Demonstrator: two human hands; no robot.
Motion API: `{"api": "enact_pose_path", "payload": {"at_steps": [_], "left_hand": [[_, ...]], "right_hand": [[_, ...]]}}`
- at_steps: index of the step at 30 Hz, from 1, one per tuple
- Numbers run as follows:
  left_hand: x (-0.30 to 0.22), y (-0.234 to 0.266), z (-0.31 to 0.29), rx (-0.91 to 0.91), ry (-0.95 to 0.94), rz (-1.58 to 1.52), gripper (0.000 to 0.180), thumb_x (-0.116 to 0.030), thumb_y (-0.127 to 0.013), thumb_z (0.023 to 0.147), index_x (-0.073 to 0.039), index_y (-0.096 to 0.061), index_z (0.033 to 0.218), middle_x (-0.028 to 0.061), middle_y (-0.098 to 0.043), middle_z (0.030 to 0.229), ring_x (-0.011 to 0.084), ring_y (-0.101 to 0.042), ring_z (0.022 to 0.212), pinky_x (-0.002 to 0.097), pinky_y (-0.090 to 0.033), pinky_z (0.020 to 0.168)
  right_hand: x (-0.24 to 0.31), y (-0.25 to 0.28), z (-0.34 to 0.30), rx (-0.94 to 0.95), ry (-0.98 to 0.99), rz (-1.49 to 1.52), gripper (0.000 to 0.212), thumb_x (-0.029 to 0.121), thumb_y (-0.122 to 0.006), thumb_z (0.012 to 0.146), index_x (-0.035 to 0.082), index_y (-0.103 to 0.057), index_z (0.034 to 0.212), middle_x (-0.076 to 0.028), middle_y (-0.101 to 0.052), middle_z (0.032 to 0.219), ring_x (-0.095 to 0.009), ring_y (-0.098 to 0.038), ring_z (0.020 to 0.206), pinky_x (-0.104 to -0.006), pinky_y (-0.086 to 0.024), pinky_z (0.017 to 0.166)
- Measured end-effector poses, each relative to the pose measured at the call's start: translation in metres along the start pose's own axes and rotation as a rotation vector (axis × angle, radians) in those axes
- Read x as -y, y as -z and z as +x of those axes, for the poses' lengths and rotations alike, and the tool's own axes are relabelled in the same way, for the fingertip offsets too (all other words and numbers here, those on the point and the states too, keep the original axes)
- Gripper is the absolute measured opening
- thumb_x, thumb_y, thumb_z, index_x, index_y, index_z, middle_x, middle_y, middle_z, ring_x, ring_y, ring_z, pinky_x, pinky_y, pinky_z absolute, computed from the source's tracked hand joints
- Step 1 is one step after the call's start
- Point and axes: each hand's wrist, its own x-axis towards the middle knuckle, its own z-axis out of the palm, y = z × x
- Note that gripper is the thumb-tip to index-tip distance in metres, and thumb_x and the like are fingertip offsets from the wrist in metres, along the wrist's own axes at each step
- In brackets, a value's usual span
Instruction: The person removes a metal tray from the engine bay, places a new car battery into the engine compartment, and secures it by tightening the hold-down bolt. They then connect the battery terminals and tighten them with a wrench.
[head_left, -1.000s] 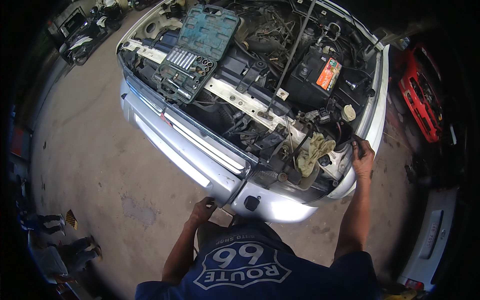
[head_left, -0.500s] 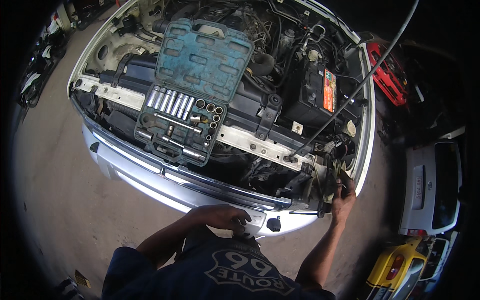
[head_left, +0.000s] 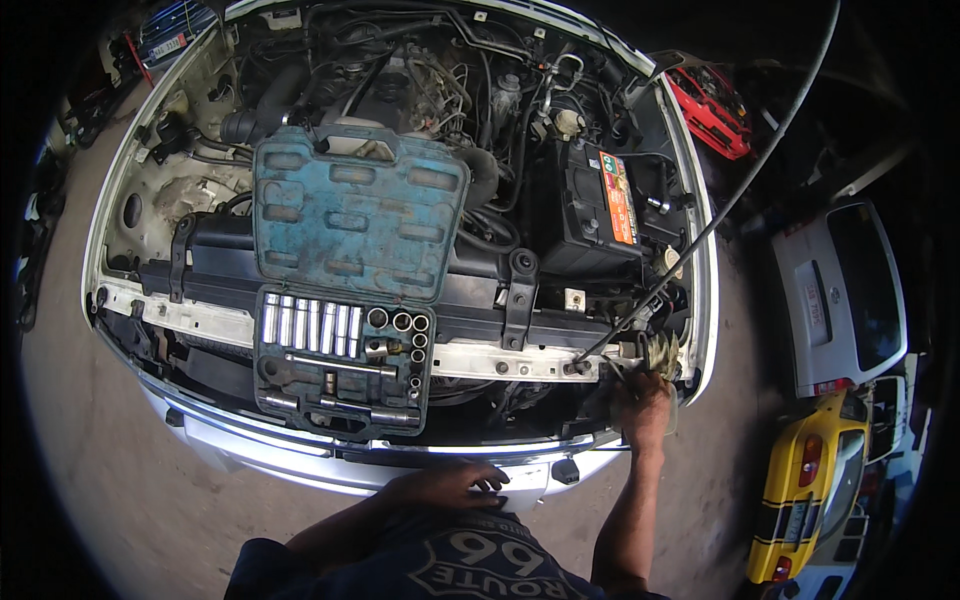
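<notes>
My right hand point(head_left: 646, 402) reaches into the front corner of the engine bay, at the headlight opening. Its fingers are bent around something I cannot make out, partly hidden by the hand. Just beyond the fingertips is a pale yellowish, ridged piece point(head_left: 661, 355). In front of my body, close to the silver bumper point(head_left: 240, 450), hangs my left hand point(head_left: 468, 486); its fingers are loosely bent and apart, with nothing seen in them. An open blue tool case point(head_left: 350, 215) rests across the white front crossbar point(head_left: 470, 362), its tray holding several chrome sockets point(head_left: 312, 325) and drive handles.
A thin prop rod point(head_left: 725, 215) rises from the crossbar beside my right arm. Behind it stands a black battery point(head_left: 585, 205) with an orange label. To the right are a silver vehicle point(head_left: 810, 300), a yellow car point(head_left: 797, 490) and a red car part point(head_left: 715, 115).
The view has shifted, so the car sits lower and further left. My right hand has turned at the headlight corner, its fingers now pointing forward. My left hand stays by the bumper.
</notes>
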Motion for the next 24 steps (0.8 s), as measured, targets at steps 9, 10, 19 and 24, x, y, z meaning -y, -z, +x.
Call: {"api": "enact_pose_path", "payload": {"at_steps": [9,10,19,24], "left_hand": [[0.017,0.023,0.015,0.199,0.087,-0.055,0.054,-0.047,-0.044,0.109,-0.008,-0.054,0.145,0.0176,-0.059,0.142,0.0301,-0.054,0.136,0.0412,-0.041,0.114],[0.017,0.023,0.017,0.216,0.107,-0.073,0.057,-0.048,-0.042,0.109,-0.007,-0.052,0.147,0.0185,-0.058,0.144,0.0298,-0.054,0.136,0.0413,-0.039,0.116],[-0.013,0.005,0.03,0.132,0.116,0.107,0.042,-0.031,-0.061,0.103,-0.008,-0.06,0.138,0.0166,-0.068,0.13,0.0282,-0.068,0.117,0.0397,-0.054,0.1],[-0.062,-0.01,0.078,-0.12,-0.069,0.063,0.034,-0.013,-0.065,0.102,-0.004,-0.059,0.134,0.0115,-0.07,0.125,0.0213,-0.072,0.105,0.0365,-0.058,0.091]], "right_hand": [[-0.001,0.018,0.008,0.065,-0.073,0.138,0.027,0.005,-0.072,0.085,0.004,-0.072,0.113,-0.017,-0.066,0.109,-0.037,-0.065,0.103,-0.0442,-0.051,0.086],[-0.004,0.021,0.007,0.099,-0.083,0.147,0.025,0.004,-0.072,0.087,0.004,-0.071,0.111,-0.017,-0.066,0.109,-0.037,-0.064,0.105,-0.0429,-0.052,0.088],[-0.029,0.026,0.01,0.197,-0.221,0.064,0.031,0.029,-0.068,0.094,0.002,-0.068,0.11,-0.025,-0.073,0.094,-0.046,-0.069,0.095,-0.0507,-0.054,0.084],[-0.053,0.025,0.008,0.19,-0.117,0.208,0.03,0.022,-0.064,0.096,-0.003,-0.066,0.112,-0.028,-0.072,0.102,-0.045,-0.068,0.101,-0.0508,-0.051,0.088]]}}
